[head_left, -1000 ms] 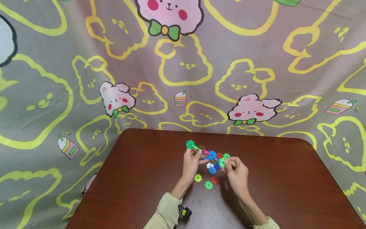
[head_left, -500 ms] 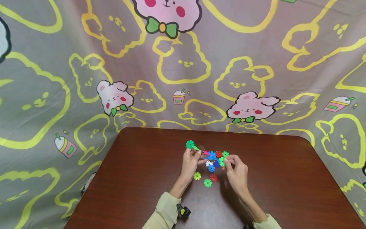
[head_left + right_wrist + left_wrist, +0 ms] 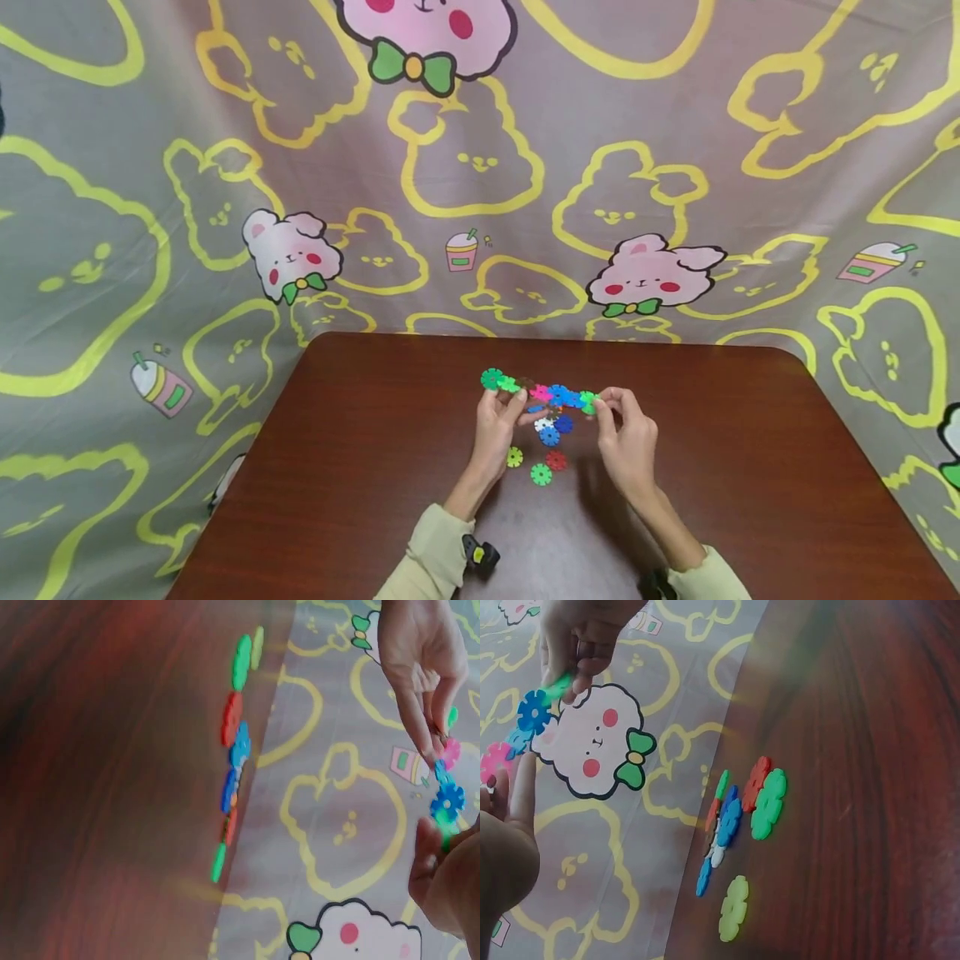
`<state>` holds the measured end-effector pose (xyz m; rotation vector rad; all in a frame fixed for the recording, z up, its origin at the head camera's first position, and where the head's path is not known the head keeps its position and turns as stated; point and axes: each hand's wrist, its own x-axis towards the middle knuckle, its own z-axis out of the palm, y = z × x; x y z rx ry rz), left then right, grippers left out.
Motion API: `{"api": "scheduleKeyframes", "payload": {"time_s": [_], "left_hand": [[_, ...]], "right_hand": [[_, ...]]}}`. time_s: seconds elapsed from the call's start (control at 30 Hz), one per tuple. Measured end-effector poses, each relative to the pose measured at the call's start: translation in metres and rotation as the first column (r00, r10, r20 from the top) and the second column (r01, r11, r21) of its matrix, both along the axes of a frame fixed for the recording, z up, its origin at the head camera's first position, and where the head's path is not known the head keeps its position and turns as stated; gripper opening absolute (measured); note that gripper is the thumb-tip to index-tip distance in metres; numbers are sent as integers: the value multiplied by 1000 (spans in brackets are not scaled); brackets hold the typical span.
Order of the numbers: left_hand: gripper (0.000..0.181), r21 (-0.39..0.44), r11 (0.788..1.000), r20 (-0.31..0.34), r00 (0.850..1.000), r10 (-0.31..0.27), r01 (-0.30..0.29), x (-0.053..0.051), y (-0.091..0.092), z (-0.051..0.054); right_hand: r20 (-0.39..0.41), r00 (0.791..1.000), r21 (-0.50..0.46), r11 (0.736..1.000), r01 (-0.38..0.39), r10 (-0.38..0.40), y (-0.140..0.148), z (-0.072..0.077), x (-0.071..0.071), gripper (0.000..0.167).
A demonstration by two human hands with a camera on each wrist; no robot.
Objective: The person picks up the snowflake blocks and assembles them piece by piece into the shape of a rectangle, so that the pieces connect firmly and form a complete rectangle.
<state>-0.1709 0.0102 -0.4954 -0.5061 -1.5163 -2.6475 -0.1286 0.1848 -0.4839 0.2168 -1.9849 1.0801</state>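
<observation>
Above the table, both hands hold a chain of interlocked plastic snowflake discs [image 3: 557,394], with green, brown, pink and blue pieces. My left hand [image 3: 497,433] pinches the chain toward its left part, near a light green disc [image 3: 507,384]. At the right end, my right hand [image 3: 628,437] pinches a bright green disc [image 3: 588,402], partly covered by the fingers. In the left wrist view, a blue disc [image 3: 534,712] sits between the two hands. The right wrist view shows a pink disc [image 3: 451,753] by the left fingertips.
Loose discs lie on the brown table [image 3: 375,467] below the chain: white, dark blue [image 3: 563,424], blue [image 3: 550,436], yellow-green [image 3: 513,457], red [image 3: 556,460] and green [image 3: 541,474]. A patterned cloth [image 3: 480,275] hangs round the table's far side.
My right hand has risen slightly, lifting the chain's right end, so the chain runs more level and its discs face the head camera more. My left hand keeps its hold. The head view has shifted slightly.
</observation>
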Motion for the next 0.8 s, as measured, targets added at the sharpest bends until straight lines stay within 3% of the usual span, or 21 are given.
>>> {"api": "scheduleKeyframes", "payload": {"time_s": [0.07,0.13,0.2,0.37,0.47,0.57,0.7,0.8], "left_hand": [[23,9,1000,23,1000,-1,0,-1,-1,1],[18,5,1000,64,998,5,-5,-1,-2,3],[14,-17,1000,109,994,18,-16,-3,-1,5],[10,-81,996,218,974,58,-41,-6,1,10],[9,-93,995,276,959,65,-41,-7,1,10],[10,-101,994,308,950,58,-28,-7,0,11],[12,-123,992,312,949,46,-7,-7,-2,13],[12,-140,990,322,946,34,12,-7,-5,15]], "right_hand": [[98,994,-54,998,-44,49,2,3,1,14],[229,963,-159,982,-105,140,2,6,3,11],[352,903,-281,948,-148,245,1,9,6,8],[541,713,-446,871,-207,447,-3,12,8,14],[576,625,-495,833,-246,527,-6,11,8,17],[577,561,-536,794,-288,593,-8,10,8,18],[572,501,-567,754,-331,650,-10,8,7,21],[582,468,-572,744,-345,665,-11,9,6,25]]}}
